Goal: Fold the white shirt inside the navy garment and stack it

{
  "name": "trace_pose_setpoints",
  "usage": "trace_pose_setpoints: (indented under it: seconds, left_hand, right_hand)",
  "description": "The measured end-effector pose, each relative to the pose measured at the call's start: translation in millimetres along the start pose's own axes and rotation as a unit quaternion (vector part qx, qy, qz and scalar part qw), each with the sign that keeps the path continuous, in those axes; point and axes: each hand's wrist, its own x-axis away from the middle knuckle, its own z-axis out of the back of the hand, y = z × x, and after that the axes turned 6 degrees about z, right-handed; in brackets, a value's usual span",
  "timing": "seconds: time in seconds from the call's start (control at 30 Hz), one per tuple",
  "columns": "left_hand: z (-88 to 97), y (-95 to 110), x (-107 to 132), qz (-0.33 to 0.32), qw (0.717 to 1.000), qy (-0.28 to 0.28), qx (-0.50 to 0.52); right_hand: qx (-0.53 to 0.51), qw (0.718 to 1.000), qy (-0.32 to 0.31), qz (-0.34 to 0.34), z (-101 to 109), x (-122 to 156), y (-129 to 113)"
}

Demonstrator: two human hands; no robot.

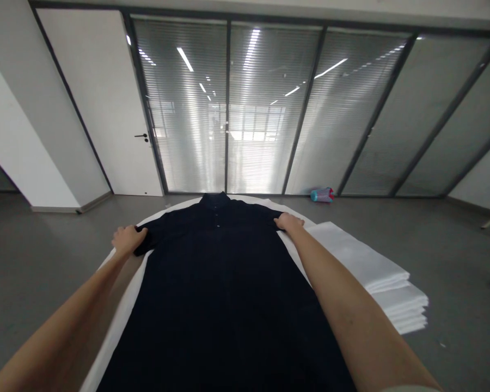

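A dark navy shirt [224, 283] with a collar and a few small buttons lies spread out, its collar at the far end and its body running toward me. Beneath it shows the edge of a white surface [122, 321]. My left hand [128, 239] grips the shirt's left sleeve end, the thumb on top and the fingers partly hidden. At the opposite sleeve end, my right hand [289, 221] is closed on the fabric. Both arms reach forward, one on either side of the shirt.
A stack of folded white cloths [363, 261] sits to the right, by my right forearm. Farther back, a blue and pink bundle [322, 195] lies on the grey floor [36, 272] against the glass partition [261, 109]. A white door [102, 98] stands at the back left.
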Motion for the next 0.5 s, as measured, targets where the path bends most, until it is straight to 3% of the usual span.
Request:
trace_pose_setpoints:
  seconds: [0.13, 0.37, 0.5]
  left_hand:
    - [-9.5, -1, 8, 0.041, 0.995, 0.083, -0.037]
    - [-6.5, -15, 1, 0.064, 0.996, 0.046, -0.052]
    - [-6.3, -13, 1, 0.075, 0.996, 0.046, -0.011]
  right_hand:
    - [-0.017, 0.998, 0.016, -0.052, -17, -11, 3]
    - [-0.068, 0.990, 0.081, -0.091, -21, -19, -2]
    - [-0.092, 0.982, 0.149, -0.074, -16, -12, -26]
